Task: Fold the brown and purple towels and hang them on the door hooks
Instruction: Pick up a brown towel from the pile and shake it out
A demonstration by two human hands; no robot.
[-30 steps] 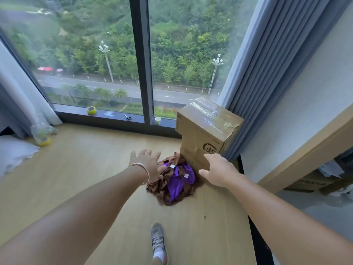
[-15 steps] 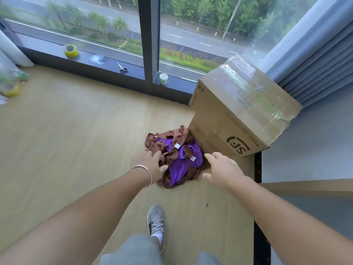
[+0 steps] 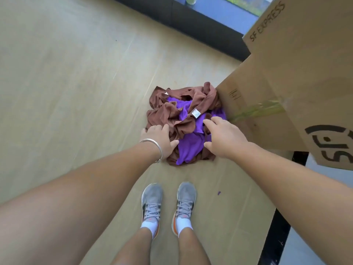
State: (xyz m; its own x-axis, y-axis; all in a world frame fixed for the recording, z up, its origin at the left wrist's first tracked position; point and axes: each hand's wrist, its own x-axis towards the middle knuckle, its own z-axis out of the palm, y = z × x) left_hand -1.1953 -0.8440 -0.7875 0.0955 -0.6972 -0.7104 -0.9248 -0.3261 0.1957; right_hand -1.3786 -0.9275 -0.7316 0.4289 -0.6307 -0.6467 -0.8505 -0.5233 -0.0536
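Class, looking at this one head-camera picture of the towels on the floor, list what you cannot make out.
- Door hooks: outside the head view.
- Brown towel and purple towel: bunched together, sizes and edges hidden.
- White tag: print too small to read.
- Cardboard box: cut off by the right edge.
- Left hand, right hand: contact with the cloth unclear.

Light wood floor (image 3: 66,77), on which are seen a crumpled brown towel (image 3: 164,111) tangled with a purple towel (image 3: 189,148), a cardboard box (image 3: 286,92) touching them, and two grey sneakers (image 3: 151,199).
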